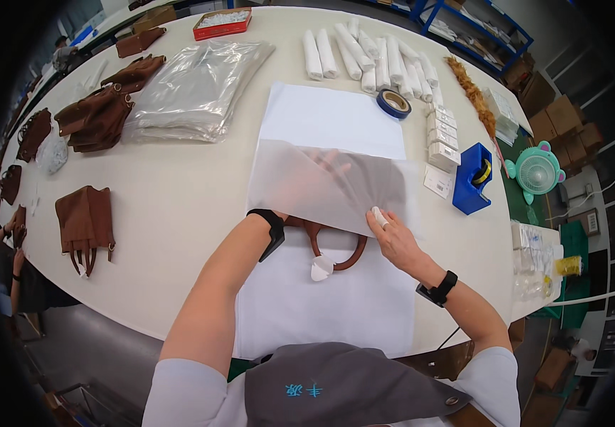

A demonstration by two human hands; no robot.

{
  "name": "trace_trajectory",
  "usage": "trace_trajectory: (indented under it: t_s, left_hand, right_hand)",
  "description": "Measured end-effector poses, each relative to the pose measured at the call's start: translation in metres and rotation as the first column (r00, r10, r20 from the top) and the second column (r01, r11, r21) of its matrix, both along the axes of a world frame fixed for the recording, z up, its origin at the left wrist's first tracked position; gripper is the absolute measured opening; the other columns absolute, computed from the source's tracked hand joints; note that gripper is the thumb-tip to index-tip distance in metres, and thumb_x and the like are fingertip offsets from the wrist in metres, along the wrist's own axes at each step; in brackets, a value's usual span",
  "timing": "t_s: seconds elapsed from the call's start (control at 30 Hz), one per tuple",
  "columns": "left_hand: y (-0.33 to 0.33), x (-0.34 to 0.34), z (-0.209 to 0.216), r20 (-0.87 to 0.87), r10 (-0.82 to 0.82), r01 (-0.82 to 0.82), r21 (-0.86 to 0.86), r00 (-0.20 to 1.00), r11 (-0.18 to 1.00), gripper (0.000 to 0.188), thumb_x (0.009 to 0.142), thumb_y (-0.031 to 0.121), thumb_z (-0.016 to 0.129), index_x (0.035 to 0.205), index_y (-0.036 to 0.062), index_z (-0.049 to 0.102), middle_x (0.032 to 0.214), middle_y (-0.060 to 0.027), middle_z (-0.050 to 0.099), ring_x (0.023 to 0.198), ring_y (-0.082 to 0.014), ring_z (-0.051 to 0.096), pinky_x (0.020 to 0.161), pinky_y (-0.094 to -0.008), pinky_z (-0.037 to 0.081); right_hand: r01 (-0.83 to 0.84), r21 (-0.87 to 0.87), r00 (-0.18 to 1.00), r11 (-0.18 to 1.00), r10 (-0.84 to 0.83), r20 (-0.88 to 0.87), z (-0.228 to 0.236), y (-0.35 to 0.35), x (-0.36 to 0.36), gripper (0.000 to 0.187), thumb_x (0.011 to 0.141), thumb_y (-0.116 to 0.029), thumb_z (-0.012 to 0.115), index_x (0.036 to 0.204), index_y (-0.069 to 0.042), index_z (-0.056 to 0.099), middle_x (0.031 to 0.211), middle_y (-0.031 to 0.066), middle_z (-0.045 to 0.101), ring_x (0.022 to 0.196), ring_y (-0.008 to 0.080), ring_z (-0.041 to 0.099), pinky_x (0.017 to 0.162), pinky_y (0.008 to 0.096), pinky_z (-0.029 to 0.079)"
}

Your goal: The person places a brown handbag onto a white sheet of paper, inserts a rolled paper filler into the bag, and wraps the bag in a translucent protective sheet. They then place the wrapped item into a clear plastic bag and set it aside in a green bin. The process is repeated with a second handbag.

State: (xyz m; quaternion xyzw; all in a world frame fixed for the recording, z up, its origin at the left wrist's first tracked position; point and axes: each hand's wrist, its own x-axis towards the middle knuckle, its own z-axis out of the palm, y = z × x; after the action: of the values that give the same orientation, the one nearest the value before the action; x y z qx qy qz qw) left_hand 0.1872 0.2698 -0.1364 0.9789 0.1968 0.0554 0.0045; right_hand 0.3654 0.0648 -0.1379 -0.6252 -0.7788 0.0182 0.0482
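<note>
A brown handbag [359, 252] lies mostly under a translucent white plastic bag [279, 171]; its curved handles stick out at the near edge. A small white wrapped piece [321, 268] sits on one handle. My left hand [321, 167] is inside the plastic bag, its spread fingers showing dimly through the film. With its fingers closed on the plastic bag's near right edge, my right hand [393, 237] has white tape round one finger. Beneath everything lies a white sheet [332, 107]. How far the handbag reaches inside is blurred by the film.
Clear plastic bags [193, 85] are stacked at the left, beside several brown handbags [94, 117]. White rolls [371, 57], blue tape [393, 104], small boxes [442, 135] and a blue tape dispenser [472, 178] stand at the right. Another person's hand [18, 262] shows at the far left.
</note>
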Motion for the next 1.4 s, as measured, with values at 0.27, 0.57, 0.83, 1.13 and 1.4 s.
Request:
trace_trajectory:
  t_s: [0.27,0.57,0.83,1.13,1.4]
  left_hand:
    - [0.068,-0.087,-0.064,0.261,-0.324,0.337,-0.004,0.909,0.942,0.054,0.089,0.033,0.051,0.135,0.0057,0.045,0.147,-0.0150,0.034,0.137,-0.0308,0.030,0.111,-0.0548,0.021]
    - [0.063,-0.038,0.040,0.330,0.046,-0.087,0.110,0.943,0.990,0.055,0.094,0.031,0.049,0.143,0.0109,0.034,0.151,-0.0160,0.024,0.139,-0.0395,0.020,0.109,-0.0601,0.019]
    - [0.026,-0.062,-0.038,0.000,0.622,-0.617,-0.136,0.783,0.775,0.067,0.093,0.056,0.041,0.148,0.0212,0.025,0.157,-0.0111,0.009,0.140,-0.0489,0.004,0.100,-0.0757,0.006]
    - [-0.057,-0.052,-0.028,-0.045,-0.102,0.100,-0.047,0.994,0.994,0.059,0.092,0.054,0.042,0.146,0.0322,0.030,0.156,-0.0119,0.014,0.143,-0.0344,0.009,0.103,-0.0709,0.007]
    - [-0.059,-0.057,-0.044,-0.005,-0.077,0.077,0.019,0.997,0.997,0.055,0.094,0.051,0.040,0.146,0.0359,0.029,0.156,-0.0098,0.015,0.143,-0.0319,0.011,0.105,-0.0694,0.006]
  right_hand:
    - [-0.096,0.121,0.980,0.988,0.073,0.185,-0.008,0.004,-0.018,0.056,0.080,0.000,0.048,0.135,0.009,0.038,0.125,0.0311,0.050,0.117,0.0417,0.050,0.106,0.0451,0.033]
    - [-0.027,0.112,0.945,0.993,-0.012,0.328,-0.013,-0.010,-0.016,0.065,0.075,0.000,0.053,0.137,0.009,0.035,0.127,0.0317,0.048,0.120,0.0424,0.048,0.109,0.0455,0.029]
    - [-0.020,0.179,0.953,0.984,-0.036,0.301,-0.020,-0.012,-0.024,0.061,0.078,-0.006,0.055,0.135,0.009,0.039,0.126,0.0305,0.050,0.120,0.0412,0.048,0.109,0.0476,0.027]
    - [0.150,0.096,0.975,0.984,-0.163,0.153,-0.016,-0.039,-0.005,0.068,0.082,-0.011,0.057,0.143,0.002,0.029,0.138,0.0272,0.040,0.132,0.0368,0.035,0.110,0.0498,0.023]
    - [0.569,-0.099,0.815,0.816,-0.576,-0.064,-0.050,-0.161,-0.049,0.061,0.084,-0.005,0.054,0.142,-0.001,0.032,0.139,0.0295,0.037,0.134,0.0426,0.031,0.112,0.0544,0.016]
